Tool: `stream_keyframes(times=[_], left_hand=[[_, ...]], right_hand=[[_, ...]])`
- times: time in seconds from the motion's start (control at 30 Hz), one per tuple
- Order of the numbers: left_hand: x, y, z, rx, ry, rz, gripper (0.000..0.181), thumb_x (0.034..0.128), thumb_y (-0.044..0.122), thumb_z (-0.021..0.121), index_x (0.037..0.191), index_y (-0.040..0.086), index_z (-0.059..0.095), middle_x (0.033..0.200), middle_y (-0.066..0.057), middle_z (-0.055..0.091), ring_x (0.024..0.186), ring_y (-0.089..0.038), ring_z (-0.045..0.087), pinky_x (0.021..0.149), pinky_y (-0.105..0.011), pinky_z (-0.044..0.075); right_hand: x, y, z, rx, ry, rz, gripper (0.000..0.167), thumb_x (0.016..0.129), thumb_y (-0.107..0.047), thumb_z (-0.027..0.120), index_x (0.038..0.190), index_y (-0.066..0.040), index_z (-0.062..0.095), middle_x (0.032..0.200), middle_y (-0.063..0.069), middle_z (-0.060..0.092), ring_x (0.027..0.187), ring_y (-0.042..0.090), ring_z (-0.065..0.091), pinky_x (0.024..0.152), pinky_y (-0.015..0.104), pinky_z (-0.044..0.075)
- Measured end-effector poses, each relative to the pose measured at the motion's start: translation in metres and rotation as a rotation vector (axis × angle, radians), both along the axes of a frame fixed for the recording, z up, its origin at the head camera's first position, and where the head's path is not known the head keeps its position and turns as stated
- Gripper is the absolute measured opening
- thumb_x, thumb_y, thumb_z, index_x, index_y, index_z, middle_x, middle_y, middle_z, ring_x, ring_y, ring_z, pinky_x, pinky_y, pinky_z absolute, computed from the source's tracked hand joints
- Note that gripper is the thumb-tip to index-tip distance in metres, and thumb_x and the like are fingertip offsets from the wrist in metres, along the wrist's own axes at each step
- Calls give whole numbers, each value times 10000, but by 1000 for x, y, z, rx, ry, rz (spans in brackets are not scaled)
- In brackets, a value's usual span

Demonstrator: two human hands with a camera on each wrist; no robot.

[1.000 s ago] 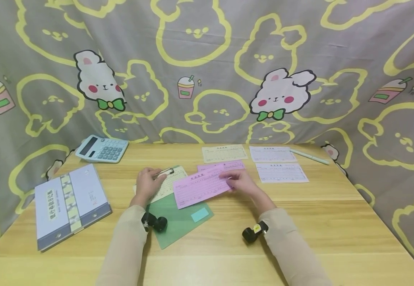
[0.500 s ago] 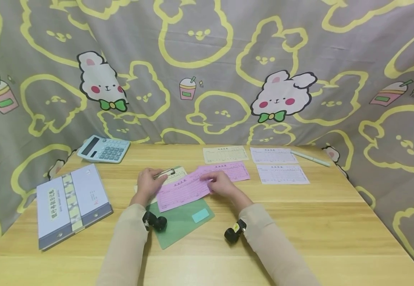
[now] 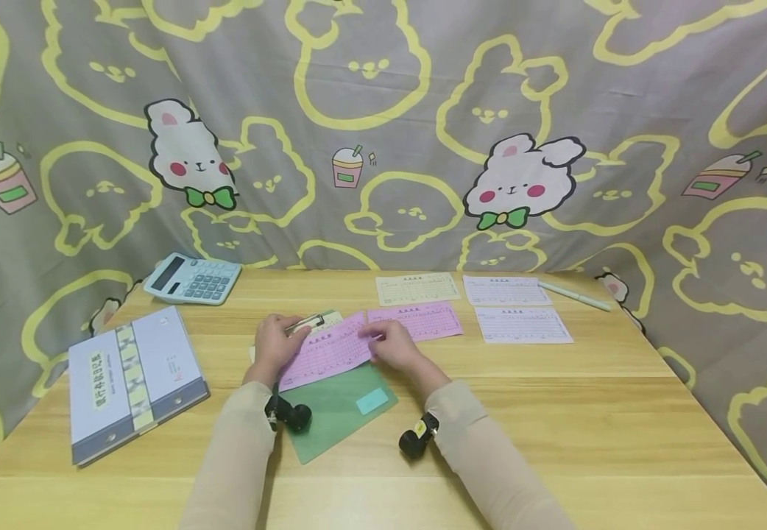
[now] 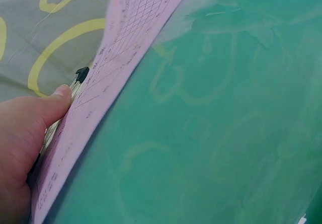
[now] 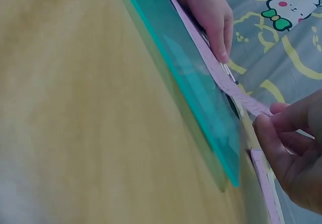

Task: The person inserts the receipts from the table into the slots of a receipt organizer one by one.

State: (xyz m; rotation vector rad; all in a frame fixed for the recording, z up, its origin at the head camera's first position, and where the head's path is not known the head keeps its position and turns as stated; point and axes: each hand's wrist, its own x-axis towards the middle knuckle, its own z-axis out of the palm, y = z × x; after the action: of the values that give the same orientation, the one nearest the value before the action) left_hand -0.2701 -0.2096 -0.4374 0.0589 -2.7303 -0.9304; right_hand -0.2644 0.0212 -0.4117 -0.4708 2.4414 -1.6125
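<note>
My left hand (image 3: pixel 276 346) grips the clip end of a translucent green clipboard (image 3: pixel 330 430). Its thumb (image 4: pixel 59 97) lies on the metal clip (image 3: pixel 305 322) in the left wrist view. A pale yellow printed slip (image 3: pixel 333 319) shows beneath the clip. Between finger and thumb, my right hand (image 3: pixel 393 346) pinches the right end of a pink printed slip (image 3: pixel 324 355). This slip lies across the board, covering most of the yellow one, with its left part beside my left hand. From the right wrist, the pinched pink slip (image 5: pixel 236 92) looks bent. A light blue label (image 3: pixel 372 401) marks the board.
Another pink slip (image 3: pixel 416 321) lies just beyond my right hand. Behind it are a yellow slip (image 3: pixel 416 288), two white slips (image 3: pixel 508 290) and a pale green pen (image 3: pixel 575 296). At left are a blue calculator (image 3: pixel 194 280) and a thick ledger binder (image 3: pixel 135 386). A patterned curtain (image 3: pixel 397 103) hangs behind.
My right hand has moved left, carrying the pink slip farther over the clipboard and the yellow slip. More of the other pink slip is uncovered. My left hand has stayed at the clip.
</note>
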Motion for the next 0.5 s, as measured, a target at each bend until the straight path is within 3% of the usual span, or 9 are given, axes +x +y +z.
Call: stream_keyframes(times=[0.17,0.4,0.5], left_hand=[[1,1,1,-11,5,5,403,804,326,587,1102,56,592,1039,-157,491,968,-310,398,817,-441,302],[0,0,1,-34,13,-7,395,808,323,581,1103,61,592,1040,-161,496,965,-318,403,817,-442,305],[1,0,1,-71,10,-16,393,816,317,573,1107,55,588,1027,-161,499,950,-327,413,811,-443,312]], right_hand=[[4,1,-3,-49,-12,1,312,724,115,545,1018,24,596,905,116,549,640,159,524,545,254,485],[13,0,-6,-122,-100,-7,340,743,123,538,1079,68,550,838,181,583,598,194,582,570,285,495],[16,-4,-7,-139,-91,-7,332,748,138,511,1071,76,553,830,197,587,585,193,580,564,289,496]])
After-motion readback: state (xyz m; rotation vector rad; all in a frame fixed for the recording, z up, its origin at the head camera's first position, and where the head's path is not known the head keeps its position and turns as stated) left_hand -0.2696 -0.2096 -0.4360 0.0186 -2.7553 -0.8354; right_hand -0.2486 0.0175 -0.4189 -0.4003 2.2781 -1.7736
